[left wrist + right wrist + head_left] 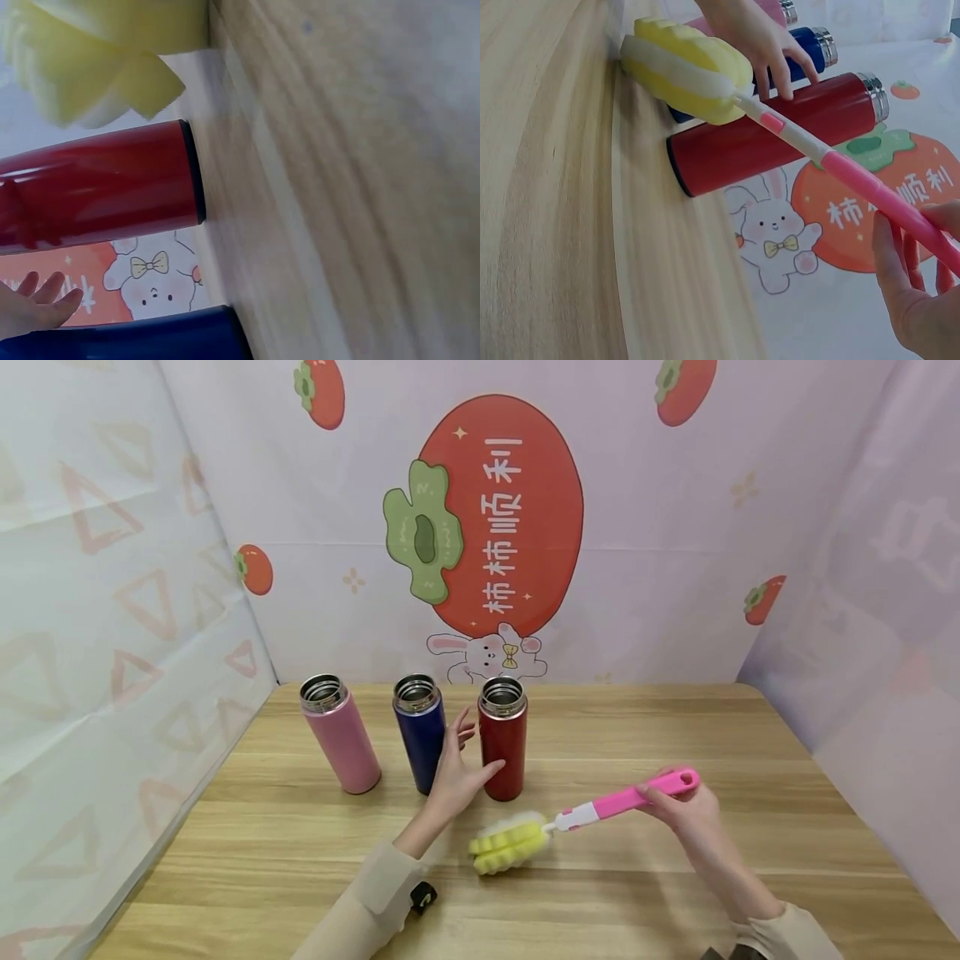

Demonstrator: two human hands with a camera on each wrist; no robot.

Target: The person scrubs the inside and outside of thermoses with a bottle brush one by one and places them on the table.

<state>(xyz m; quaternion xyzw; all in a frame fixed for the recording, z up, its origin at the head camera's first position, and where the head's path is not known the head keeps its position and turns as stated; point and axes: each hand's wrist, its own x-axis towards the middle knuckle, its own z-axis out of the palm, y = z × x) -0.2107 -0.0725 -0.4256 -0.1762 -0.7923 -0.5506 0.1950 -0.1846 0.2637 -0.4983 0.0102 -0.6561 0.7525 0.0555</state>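
Observation:
In the head view my right hand [686, 818] grips the pink handle of a bottle brush [618, 802]. Its yellow and white sponge head [510, 843] points left, in front of an uncapped red bottle [504, 743]. My left hand [456, 777] reaches between the red bottle and a dark blue bottle [418, 735]. Its thumb lies at the red bottle's side; whether it touches cannot be told. The left wrist view has the fingers [49, 296] loosely spread, apart from the red bottle [97, 180]. In the right wrist view, the sponge head [694, 71] is off the wooden surface.
A pink bottle [345, 739] stands at the left of the row, also without a lid. All three bottles are upright on the wooden table [600, 902]. Behind them hangs a cloth backdrop [645, 610] printed with persimmons and a rabbit.

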